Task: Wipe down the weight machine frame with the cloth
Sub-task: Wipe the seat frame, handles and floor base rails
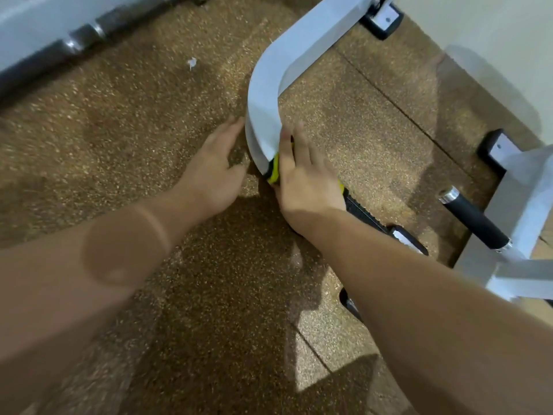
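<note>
A white curved bar of the weight machine frame [263, 94] bends from the upper right down to the middle of the head view. My right hand [305, 181] presses a yellow and dark cloth [273, 170] against the bar's lower right side; only a small strip of cloth shows under the fingers. My left hand [214, 166] lies flat with fingers together, its fingertips touching the bar's left side, holding nothing. The bar's lowest end is hidden behind my right hand.
Brown speckled rubber floor [134, 130] lies all around. A black-gripped handle with a chrome cap [472, 218] juts from white frame parts [526, 181] at the right. Black foot plates [380, 20] sit on the floor. A dark roller bar [86, 34] crosses the upper left.
</note>
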